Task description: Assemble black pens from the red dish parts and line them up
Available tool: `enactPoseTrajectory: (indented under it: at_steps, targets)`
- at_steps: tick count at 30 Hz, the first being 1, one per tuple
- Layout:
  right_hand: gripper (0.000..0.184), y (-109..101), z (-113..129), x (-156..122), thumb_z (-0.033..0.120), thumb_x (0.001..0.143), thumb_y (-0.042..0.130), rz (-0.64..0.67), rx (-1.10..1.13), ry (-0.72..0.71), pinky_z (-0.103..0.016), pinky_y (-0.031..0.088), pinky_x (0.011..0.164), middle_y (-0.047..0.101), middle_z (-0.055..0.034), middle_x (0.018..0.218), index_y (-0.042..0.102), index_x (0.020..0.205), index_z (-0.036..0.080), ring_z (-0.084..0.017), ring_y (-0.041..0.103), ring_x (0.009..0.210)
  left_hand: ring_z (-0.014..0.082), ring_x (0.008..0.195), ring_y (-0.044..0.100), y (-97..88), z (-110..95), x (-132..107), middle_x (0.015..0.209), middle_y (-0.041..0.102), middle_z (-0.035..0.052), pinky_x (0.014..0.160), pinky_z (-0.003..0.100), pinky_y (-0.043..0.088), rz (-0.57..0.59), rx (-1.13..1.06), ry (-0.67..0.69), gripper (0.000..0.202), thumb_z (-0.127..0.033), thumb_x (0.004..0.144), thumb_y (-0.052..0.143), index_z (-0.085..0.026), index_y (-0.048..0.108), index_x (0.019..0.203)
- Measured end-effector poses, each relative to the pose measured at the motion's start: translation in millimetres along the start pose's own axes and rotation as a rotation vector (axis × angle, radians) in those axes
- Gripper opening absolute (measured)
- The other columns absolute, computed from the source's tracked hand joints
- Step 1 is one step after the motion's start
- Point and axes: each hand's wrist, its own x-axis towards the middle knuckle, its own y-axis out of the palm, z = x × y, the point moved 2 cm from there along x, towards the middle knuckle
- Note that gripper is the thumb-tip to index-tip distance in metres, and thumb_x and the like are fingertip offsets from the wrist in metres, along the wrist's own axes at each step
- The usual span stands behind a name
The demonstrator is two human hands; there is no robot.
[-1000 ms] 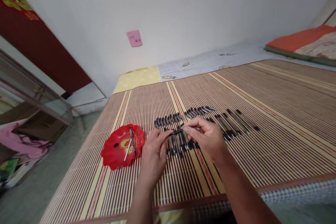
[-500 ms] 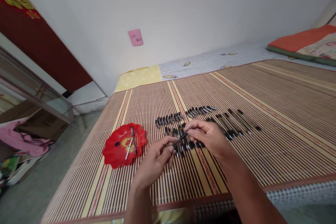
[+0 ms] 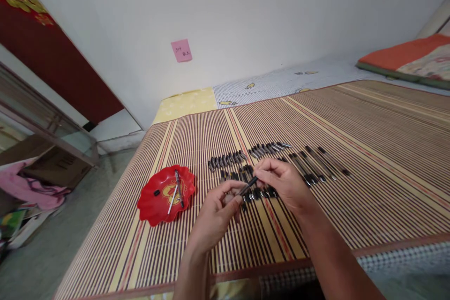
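Note:
My left hand [image 3: 218, 211] and my right hand [image 3: 281, 183] pinch the two ends of one black pen [image 3: 248, 185], held slanted just above a striped bamboo mat [image 3: 333, 206]. Directly under the hands lie several dark pen barrels in a row [image 3: 255, 192]. Farther back sit a row of small black caps [image 3: 227, 159], a row of metal tips [image 3: 269, 147], and longer pen parts [image 3: 316, 164] to the right. A red scalloped plate [image 3: 147, 204] left of my left hand holds a black pen [image 3: 178, 187], a white refill and a small cap.
The mat covers a bed with yellow and checked sheets [image 3: 186, 103] by a white wall bearing a pink note [image 3: 181, 50]. An orange cushion [image 3: 404, 54] lies at the far right. The floor at left holds a cardboard box [image 3: 52, 166] and pink cloth.
Both hands have come nearer to me with the pen, which has tilted from level to slanted. My left hand dropped lower and my right hand shifted slightly right.

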Motion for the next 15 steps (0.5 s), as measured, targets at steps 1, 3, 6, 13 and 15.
enactPoseTrajectory:
  at_steps: [1, 3, 6, 13, 15]
  targets:
    - [0.025, 2, 1, 0, 0.033, 0.085, 0.072, -0.027, -0.016, -0.016, -0.026, 0.045, 0.06, 0.058, 0.0022, 0.066, 0.061, 0.066, 0.02, -0.012, 0.055, 0.06, 0.0104, 0.056, 0.052, 1.1, -1, 0, 0.064, 0.053, -0.0042, 0.056, 0.024, 0.037, -0.007, 0.008, 0.004, 0.025, -0.029, 0.089, 0.064, -0.019, 0.066, 0.112]
    - [0.027, 5, 0, 1, 0.036, 0.085, 0.072, -0.07, -0.016, -0.013, -0.026, 0.044, 0.059, 0.056, 0.003, 0.063, 0.06, 0.067, 0.02, -0.011, 0.053, 0.058, 0.0112, 0.056, 0.057, 2.7, 0, 2, 0.065, 0.056, -0.0037, 0.057, 0.025, 0.039, -0.02, -0.018, 0.009, 0.025, -0.029, 0.089, 0.064, -0.018, 0.065, 0.112]
    - [0.03, 7, -6, 0, 0.049, 0.092, 0.06, -0.043, 0.132, 0.082, -0.028, 0.046, 0.059, 0.058, 0.0007, 0.068, 0.066, 0.086, 0.021, -0.014, 0.055, 0.061, 0.0106, 0.055, 0.061, 2.9, 3, 5, 0.074, 0.059, -0.0016, 0.055, 0.024, 0.039, -0.044, -0.092, 0.009, 0.024, -0.03, 0.09, 0.063, -0.017, 0.065, 0.11]
    - [0.022, 9, -10, 0, 0.039, 0.081, 0.073, -0.013, 0.239, 0.167, -0.026, 0.042, 0.058, 0.056, 0.0028, 0.064, 0.069, 0.091, 0.02, -0.012, 0.051, 0.059, 0.0105, 0.054, 0.063, 2.2, 7, 5, 0.079, 0.062, -0.0005, 0.052, 0.023, 0.038, -0.015, -0.15, 0.01, 0.024, -0.032, 0.089, 0.064, -0.018, 0.065, 0.108]
    - [0.022, 10, -10, 0, 0.04, 0.078, 0.075, -0.064, 0.215, 0.169, -0.026, 0.04, 0.055, 0.053, 0.004, 0.061, 0.066, 0.079, 0.02, -0.012, 0.047, 0.056, 0.0126, 0.057, 0.064, 2.1, 5, 4, 0.071, 0.062, -0.0014, 0.055, 0.024, 0.04, -0.042, -0.104, 0.018, 0.024, -0.03, 0.088, 0.066, -0.017, 0.065, 0.108]
